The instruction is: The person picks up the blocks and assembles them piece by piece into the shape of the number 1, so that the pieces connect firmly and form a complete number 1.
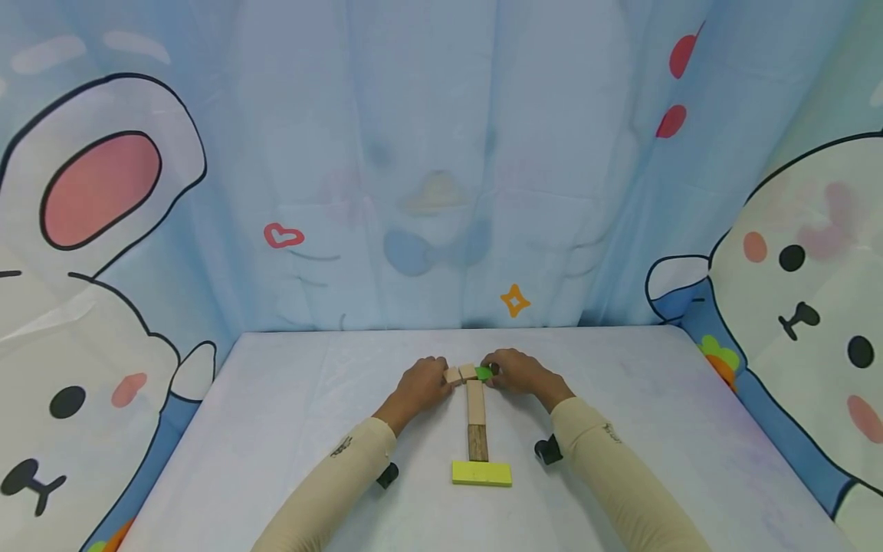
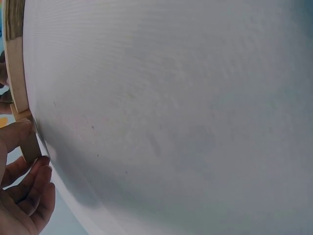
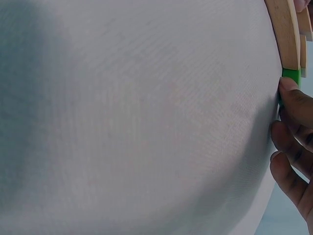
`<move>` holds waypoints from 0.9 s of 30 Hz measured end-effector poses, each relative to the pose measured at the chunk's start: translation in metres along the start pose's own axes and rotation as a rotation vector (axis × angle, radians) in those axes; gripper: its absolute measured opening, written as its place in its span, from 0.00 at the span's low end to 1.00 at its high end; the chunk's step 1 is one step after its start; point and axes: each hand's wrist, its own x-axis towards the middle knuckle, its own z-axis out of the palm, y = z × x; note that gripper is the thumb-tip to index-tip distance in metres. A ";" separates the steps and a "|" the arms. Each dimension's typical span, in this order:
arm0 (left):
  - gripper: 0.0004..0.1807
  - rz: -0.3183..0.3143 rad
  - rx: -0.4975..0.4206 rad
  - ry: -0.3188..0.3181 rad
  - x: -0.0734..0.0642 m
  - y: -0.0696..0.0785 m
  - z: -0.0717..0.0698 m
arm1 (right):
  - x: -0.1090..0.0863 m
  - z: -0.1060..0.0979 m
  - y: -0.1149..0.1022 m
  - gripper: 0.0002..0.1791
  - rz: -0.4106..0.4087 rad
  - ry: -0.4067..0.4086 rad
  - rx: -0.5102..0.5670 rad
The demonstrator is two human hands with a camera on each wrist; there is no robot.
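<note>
Thumb and fingers of my left hand (image 1: 425,382) pinch a small pale wooden block (image 1: 452,376), seen edge-on in the left wrist view (image 2: 30,147). My right hand (image 1: 519,372) grips a green block (image 1: 484,373), its thumb on the near side in the right wrist view; fingers hide part of it. Between these two lies another small pale block (image 1: 468,372). Below this row, a long pale block (image 1: 476,403) runs toward me, end to end with a darker grained wooden block (image 1: 477,443). A yellow-green flat block (image 1: 481,474) lies crosswise at the near end.
All the blocks lie on a white-covered table (image 1: 310,399). A blue cartoon-print curtain (image 1: 428,153) hangs behind its far edge. Under the forearms, dark wrist-worn devices (image 1: 548,450) show on both sides of the block line.
</note>
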 end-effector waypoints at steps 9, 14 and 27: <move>0.13 -0.002 0.017 -0.002 -0.001 0.002 0.001 | 0.001 0.003 -0.001 0.18 -0.002 0.000 0.004; 0.14 -0.002 0.015 -0.004 -0.001 0.002 0.003 | 0.002 0.003 -0.002 0.19 0.026 -0.009 0.014; 0.14 0.004 0.024 -0.001 0.000 0.001 0.003 | 0.001 0.002 0.002 0.19 0.006 -0.002 0.005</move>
